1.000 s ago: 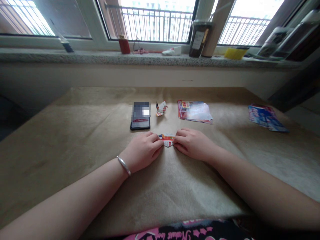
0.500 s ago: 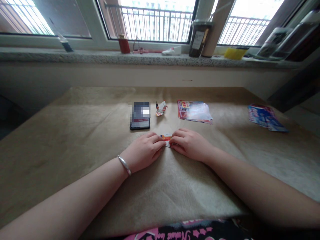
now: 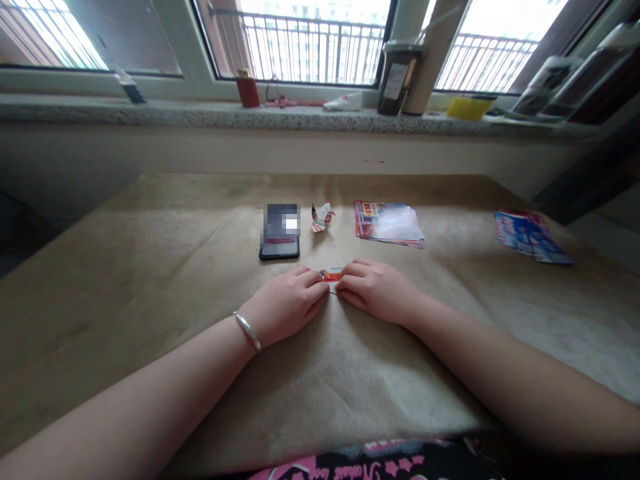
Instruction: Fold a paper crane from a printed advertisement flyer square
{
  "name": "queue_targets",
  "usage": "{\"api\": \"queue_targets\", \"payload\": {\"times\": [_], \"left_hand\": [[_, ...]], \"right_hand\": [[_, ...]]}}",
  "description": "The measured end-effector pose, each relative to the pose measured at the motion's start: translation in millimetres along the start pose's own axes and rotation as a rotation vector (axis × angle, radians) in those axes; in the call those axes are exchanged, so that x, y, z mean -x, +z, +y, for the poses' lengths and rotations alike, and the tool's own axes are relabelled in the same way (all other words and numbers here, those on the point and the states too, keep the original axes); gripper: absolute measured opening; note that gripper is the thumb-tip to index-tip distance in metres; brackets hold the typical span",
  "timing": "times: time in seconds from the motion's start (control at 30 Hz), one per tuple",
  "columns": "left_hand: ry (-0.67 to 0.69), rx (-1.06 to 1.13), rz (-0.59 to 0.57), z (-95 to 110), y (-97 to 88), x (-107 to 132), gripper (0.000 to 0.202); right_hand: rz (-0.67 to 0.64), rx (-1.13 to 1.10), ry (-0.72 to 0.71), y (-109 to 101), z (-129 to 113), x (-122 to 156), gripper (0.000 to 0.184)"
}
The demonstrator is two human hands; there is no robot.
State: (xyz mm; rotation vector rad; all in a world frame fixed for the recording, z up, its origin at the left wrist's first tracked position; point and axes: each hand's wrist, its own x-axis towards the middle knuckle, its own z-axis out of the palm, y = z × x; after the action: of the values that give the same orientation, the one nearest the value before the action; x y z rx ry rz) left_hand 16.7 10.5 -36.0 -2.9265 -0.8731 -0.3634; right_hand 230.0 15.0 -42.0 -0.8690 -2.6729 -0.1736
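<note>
Between my hands a small piece of printed paper [image 3: 332, 274], orange, red and white, lies on the table and is mostly covered by my fingers. My left hand [image 3: 290, 295], a silver bangle on its wrist, pinches the paper's left side. From the right, my right hand [image 3: 376, 289] presses its fingertips on the other side, close to my left fingers. Just beyond the paper stands a folded paper bird [image 3: 321, 217] with white, red and dark patches. Left of the bird lies a dark phone [image 3: 280, 248], its screen partly blurred out.
A stack of printed flyers [image 3: 390, 223] lies right of the bird, and more blue-red leaflets [image 3: 534, 237] lie near the right edge. A tan cloth covers the table [image 3: 200, 400]. On the windowsill [image 3: 190, 115] stand a red container [image 3: 247, 91], a dark jar [image 3: 395, 83] and a yellow item [image 3: 470, 108].
My right hand has slid slightly left, narrowing the gap to my left fingers. My left hand stays nearly still on the paper.
</note>
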Motion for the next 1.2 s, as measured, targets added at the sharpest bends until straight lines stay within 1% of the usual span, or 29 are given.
{"api": "queue_targets", "payload": {"times": [0.23,0.37,0.53,0.7,0.83,0.93,1.07,1.2], "left_hand": [[-0.007,-0.008,-0.002,0,-1.0,0,0.022],[-0.012,-0.011,-0.004,0,-0.2,0,0.022],[-0.007,-0.009,0.01,1,-2.0,0,0.021],[-0.025,-0.012,0.017,2,-3.7,0,0.02],[-0.03,-0.002,-0.003,2,-4.4,0,0.021],[-0.003,0.0,-0.015,2,-4.5,0,0.025],[0.038,-0.016,-0.033,2,-4.5,1,0.029],[0.039,-0.023,-0.027,2,-4.2,2,0.03]], "right_hand": [[-0.015,0.065,0.002,0,-6,-1,0.023],[-0.026,0.044,0.046,1,-5,-1,0.021],[-0.029,-0.015,0.129,4,-5,-1,0.017],[-0.019,-0.071,0.196,3,-7,-4,0.015],[-0.029,-0.118,0.261,4,-7,-6,0.016],[-0.055,-0.159,0.312,6,-4,-7,0.017],[-0.056,-0.237,0.348,10,-1,-7,0.014],[-0.036,-0.275,0.365,11,1,-6,0.009]]}}
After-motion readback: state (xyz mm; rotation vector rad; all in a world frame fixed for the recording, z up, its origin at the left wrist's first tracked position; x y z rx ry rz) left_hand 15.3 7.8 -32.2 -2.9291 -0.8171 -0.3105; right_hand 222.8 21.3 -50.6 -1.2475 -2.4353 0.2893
